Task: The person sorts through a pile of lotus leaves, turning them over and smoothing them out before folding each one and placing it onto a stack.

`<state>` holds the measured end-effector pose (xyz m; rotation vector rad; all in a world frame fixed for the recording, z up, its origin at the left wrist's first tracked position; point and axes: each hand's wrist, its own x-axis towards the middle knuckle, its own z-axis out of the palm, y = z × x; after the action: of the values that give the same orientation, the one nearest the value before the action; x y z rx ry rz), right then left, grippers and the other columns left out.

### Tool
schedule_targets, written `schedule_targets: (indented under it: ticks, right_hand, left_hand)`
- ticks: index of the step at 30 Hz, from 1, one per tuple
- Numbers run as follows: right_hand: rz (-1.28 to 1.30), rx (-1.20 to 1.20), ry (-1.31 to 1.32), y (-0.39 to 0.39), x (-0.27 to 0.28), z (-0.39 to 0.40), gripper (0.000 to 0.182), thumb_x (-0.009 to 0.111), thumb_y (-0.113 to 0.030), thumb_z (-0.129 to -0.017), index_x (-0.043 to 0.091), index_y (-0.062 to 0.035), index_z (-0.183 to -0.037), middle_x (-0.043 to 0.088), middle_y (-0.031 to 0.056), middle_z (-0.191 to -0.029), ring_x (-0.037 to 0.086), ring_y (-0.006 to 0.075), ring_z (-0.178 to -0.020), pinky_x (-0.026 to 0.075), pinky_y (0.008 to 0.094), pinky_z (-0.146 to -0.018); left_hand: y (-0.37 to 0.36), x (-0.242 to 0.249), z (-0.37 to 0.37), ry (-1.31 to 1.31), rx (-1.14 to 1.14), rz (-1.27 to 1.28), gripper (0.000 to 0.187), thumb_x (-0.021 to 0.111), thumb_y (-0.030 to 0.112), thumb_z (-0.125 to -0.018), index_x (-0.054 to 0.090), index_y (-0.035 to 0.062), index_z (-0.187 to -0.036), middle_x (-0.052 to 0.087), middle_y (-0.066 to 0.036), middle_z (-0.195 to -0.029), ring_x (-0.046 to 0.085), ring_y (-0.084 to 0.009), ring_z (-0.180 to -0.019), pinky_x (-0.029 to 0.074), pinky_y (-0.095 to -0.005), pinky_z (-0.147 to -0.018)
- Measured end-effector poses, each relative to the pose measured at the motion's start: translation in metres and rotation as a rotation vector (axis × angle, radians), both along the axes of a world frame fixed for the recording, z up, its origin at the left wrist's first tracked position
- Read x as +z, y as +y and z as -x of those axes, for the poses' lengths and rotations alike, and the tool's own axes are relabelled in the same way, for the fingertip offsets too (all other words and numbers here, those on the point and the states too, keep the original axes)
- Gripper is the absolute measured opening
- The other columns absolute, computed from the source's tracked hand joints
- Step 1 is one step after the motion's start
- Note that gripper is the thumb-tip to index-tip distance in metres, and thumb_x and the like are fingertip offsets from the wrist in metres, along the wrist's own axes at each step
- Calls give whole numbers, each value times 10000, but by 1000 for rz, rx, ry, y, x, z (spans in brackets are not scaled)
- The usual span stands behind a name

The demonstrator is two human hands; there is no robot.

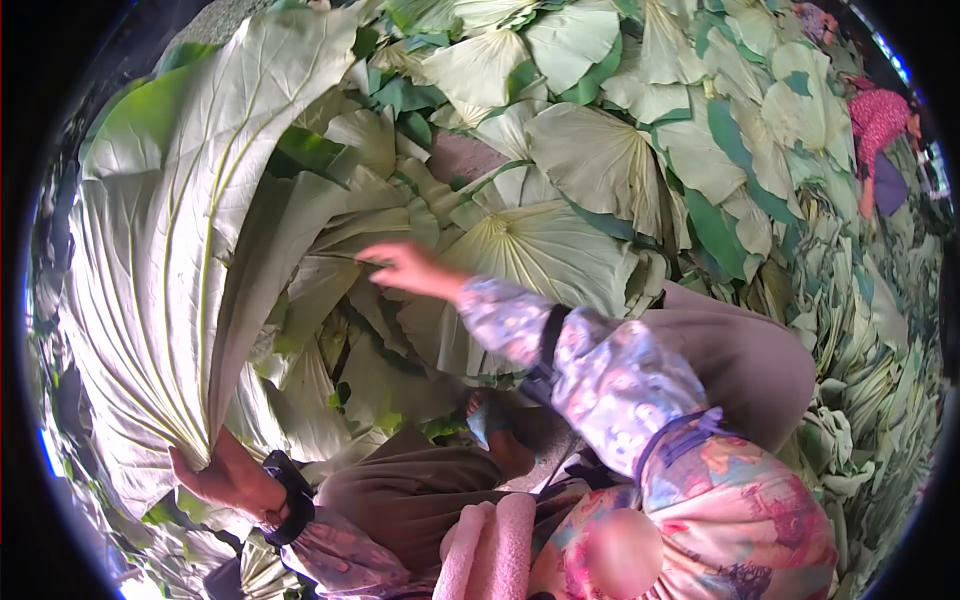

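Observation:
My left hand (232,478) is closed around the gathered base of a large lotus leaf (175,270), pale underside showing, which fans upward along the left side of the view. The hand wears a black band at the wrist. Toward the middle, my right hand (408,268) stretches out over the pile, its fingers apart and slightly blurred, with nothing held in them. Folded lotus leaves (350,225) lie right by its fingertips. Just beyond that hand is a spread leaf (530,255) with ribs radiating from its centre.
Overlapping lotus leaves (600,150) cover the ground ahead and to the right. My bent knee (745,360) and sandalled foot (490,425) are close to the pile. A pink towel (490,550) hangs in front of me. Another person in a red top (880,125) is at the far right.

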<state>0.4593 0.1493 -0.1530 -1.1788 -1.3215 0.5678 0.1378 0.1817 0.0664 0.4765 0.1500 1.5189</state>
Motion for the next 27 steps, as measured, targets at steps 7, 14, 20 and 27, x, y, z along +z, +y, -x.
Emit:
schedule_targets:
  ticks: [7,14,20,27]
  right_hand:
    - [683,-541,-680,-120,-129,-151,468,565,-70,-681,502,-75,-1145,507,129,-1163,457,318,-1092,401,428,-894]
    - [732,-109,-908,-115,-102,-145,378,664,-166,-651,596,-101,-1018,542,92,-1096,491,273,-1005,412,402,-803]
    - [1134,659,-519,-120,-110,-117,245,689,-261,-636,659,-56,-767,627,83,-665,593,236,-628,444,358,-626]
    - [609,-334,-885,-73,-133,-180,671,713,-276,-625,443,-122,-1220,491,132,-1167,477,322,-1055,432,395,-842]
  left_hand:
    - [21,-18,-4,-7,-144,182,515,534,-1,-792,330,-71,-1259,375,-223,-1282,357,-340,-1191,272,-459,-1035]
    - [27,-23,-6,-1,-208,257,527,520,-20,-794,310,-59,-1276,348,-227,-1304,326,-351,-1219,261,-476,-1039]
    - [26,-22,-4,22,-193,258,518,516,18,-799,317,-62,-1270,348,-228,-1307,336,-337,-1218,232,-472,-1048]
    - [28,-20,-11,42,-212,276,508,524,35,-807,328,-56,-1267,362,-224,-1298,345,-336,-1213,236,-473,-1044]
